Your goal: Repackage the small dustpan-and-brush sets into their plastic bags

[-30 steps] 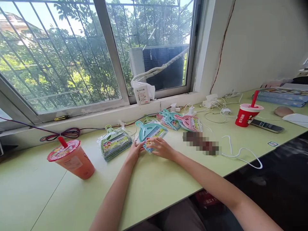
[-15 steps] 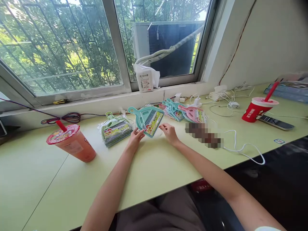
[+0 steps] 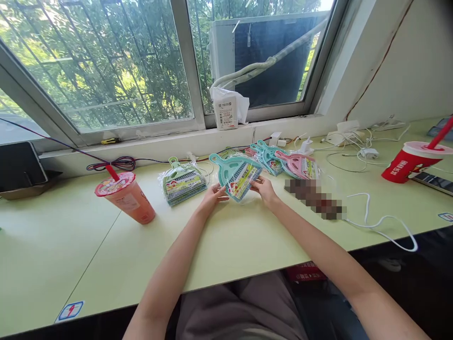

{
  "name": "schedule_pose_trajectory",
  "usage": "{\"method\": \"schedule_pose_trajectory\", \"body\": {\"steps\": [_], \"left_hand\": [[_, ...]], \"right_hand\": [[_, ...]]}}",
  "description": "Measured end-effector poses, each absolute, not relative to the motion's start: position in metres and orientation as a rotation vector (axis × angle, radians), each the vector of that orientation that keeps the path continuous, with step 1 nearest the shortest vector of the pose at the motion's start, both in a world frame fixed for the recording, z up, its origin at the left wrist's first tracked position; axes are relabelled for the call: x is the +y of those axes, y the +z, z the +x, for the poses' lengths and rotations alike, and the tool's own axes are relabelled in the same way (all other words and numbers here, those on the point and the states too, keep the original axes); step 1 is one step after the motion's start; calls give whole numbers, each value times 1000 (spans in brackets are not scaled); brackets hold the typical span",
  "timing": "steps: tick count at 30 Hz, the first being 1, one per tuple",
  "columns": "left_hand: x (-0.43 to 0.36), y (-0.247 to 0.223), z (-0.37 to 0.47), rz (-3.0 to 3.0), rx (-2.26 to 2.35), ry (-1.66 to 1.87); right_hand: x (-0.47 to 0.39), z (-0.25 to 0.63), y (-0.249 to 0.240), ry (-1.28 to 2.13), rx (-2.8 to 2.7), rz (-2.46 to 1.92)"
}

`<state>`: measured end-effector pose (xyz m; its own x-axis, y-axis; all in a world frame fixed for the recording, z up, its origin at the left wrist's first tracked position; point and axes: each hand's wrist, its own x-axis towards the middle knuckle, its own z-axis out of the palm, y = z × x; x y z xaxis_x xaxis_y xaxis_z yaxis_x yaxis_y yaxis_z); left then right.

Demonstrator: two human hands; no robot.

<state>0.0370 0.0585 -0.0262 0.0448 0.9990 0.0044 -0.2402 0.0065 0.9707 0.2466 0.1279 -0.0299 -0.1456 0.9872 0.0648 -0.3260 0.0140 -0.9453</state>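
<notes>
A teal mini dustpan and brush set [image 3: 224,171] with a yellow printed label is tilted up over the middle of the table, its handle pointing to the upper left. My left hand [image 3: 213,197] grips its lower left edge. At its right edge, the fingers of my right hand [image 3: 264,189] close on the pan. To the left lies a stack of green dustpan sets [image 3: 184,182] in clear wrap. Behind and to the right, more teal sets [image 3: 268,155] and a pink dustpan set [image 3: 295,164] overlap in a pile.
An orange drink cup [image 3: 129,203] with a red straw stands at left, a red cup [image 3: 406,163] at far right beside a phone [image 3: 433,183]. A blurred-out object [image 3: 314,200] and a white cable [image 3: 384,217] lie to the right. A tissue pack [image 3: 225,113] sits on the sill.
My right hand has come in to the right edge of the teal dustpan set, which it was just at before. The camera view has swung left and down.
</notes>
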Motion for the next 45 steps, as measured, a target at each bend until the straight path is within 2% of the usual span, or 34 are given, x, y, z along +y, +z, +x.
{"method": "schedule_pose_trajectory", "body": {"steps": [3,6,9,11,15,20,32,36,39,42,45], "left_hand": [[55,-22,37,984,1246,1443],[38,-9,25,1402,1588,1583],[18,1,2,2087,1839,1368],[12,-1,-19,2329,2016,1178],[21,-20,-59,2228,2430,885],[48,-30,-94,2250,2457,700],[102,-24,-145,2292,2598,534],[110,-19,-153,2285,2659,607],[105,-13,-142,2407,2576,792],[91,-6,-112,2434,2465,1138],[79,-4,-63,2205,2314,1641]], "right_hand": [[130,251,-31,1416,-999,-890],[132,258,-30,1411,-914,-905],[134,262,-31,1412,-830,-922],[134,263,-32,1419,-793,-932],[134,260,-35,1471,-754,-942],[135,256,-35,1477,-795,-936],[134,249,-37,1464,-893,-916],[138,245,-40,1455,-936,-932],[138,242,-40,1418,-981,-968],[137,239,-38,1378,-1013,-995],[136,237,-35,1385,-1025,-955]]}}
